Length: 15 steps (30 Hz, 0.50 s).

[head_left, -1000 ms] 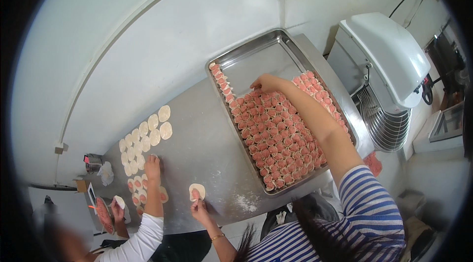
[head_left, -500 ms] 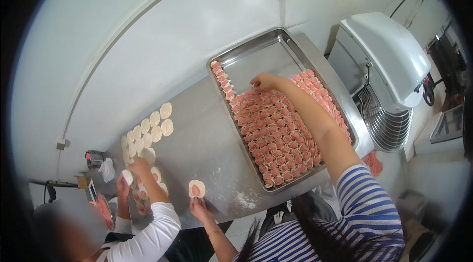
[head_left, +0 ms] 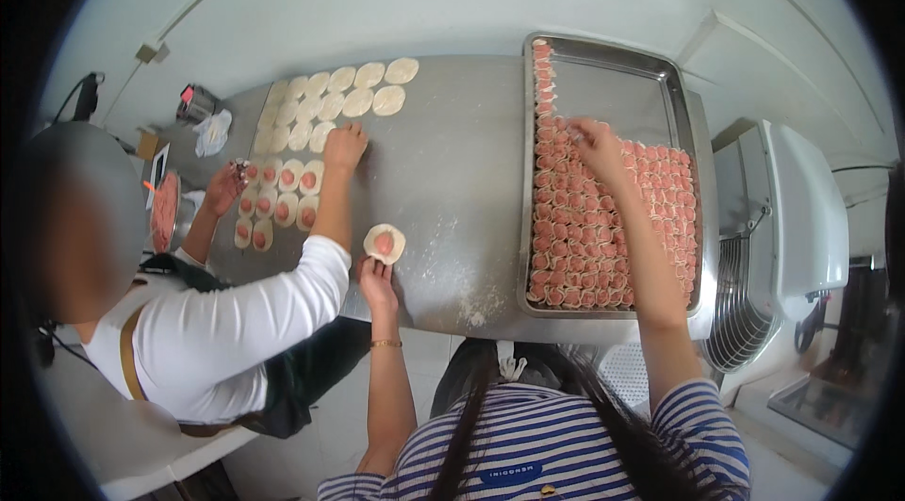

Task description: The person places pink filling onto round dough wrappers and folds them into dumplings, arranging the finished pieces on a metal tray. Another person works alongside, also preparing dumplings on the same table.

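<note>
My left hand [head_left: 378, 284] pinches the lower edge of a round dough wrapper [head_left: 371, 244] above the steel table's front part. A dab of pink filling lies in the middle of the wrapper. Over the large metal tray [head_left: 524, 246], my right hand [head_left: 598, 150] reaches down with bent fingers to the far end of the rows of dumplings [head_left: 584, 251]. Its fingertips meet the row beside the single column along the tray's left wall. What they pinch, if anything, is too small to tell. The dumplings are open-topped, with pink filling showing.
To the left, a co-worker in white sleeves [head_left: 273, 312] bends over plain wrappers [head_left: 368, 75] and wrappers with filling [head_left: 285, 210]. A bowl of pink filling [head_left: 166, 213] stands beside them. A white mixer [head_left: 806, 209] with a wire guard stands right of the tray. Flour [head_left: 476, 312] dusts the steel table [head_left: 452, 152].
My view has swung to the left and levelled. My left hand still holds the filled wrapper, and my right hand stays at the rows' far end. The co-worker's hands have moved apart.
</note>
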Available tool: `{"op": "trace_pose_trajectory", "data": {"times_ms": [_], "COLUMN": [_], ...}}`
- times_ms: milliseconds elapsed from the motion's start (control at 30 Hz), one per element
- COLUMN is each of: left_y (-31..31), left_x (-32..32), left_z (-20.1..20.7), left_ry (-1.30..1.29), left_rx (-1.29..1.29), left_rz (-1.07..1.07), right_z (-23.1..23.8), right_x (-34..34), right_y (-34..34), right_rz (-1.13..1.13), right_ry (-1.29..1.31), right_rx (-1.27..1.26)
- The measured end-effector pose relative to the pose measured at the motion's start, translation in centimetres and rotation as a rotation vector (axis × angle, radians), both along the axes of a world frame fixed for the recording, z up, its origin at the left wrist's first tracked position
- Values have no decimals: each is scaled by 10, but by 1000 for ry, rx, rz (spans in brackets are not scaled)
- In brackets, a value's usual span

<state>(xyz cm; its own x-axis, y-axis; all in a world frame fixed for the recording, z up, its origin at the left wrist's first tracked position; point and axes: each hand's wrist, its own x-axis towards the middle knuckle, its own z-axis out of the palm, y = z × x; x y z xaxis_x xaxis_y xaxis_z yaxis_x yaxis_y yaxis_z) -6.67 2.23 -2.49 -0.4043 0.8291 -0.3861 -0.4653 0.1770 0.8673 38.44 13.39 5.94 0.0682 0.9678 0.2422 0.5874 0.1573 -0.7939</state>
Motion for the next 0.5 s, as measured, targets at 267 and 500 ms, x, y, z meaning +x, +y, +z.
{"op": "trace_pose_trajectory", "data": {"times_ms": [267,500], "left_y": [-27,-48], "left_x": [50,70], "left_z": [48,46], "left_ry": [-458,-136], "left_rx": [52,-26], "left_rz": [-213,-427], "right_z": [-26,-56], "right_x": [-194,-223], "right_y": [-112,-137], "right_rz": [165,-22], "right_ry": [799,641], "right_rx": [-682,-604]}}
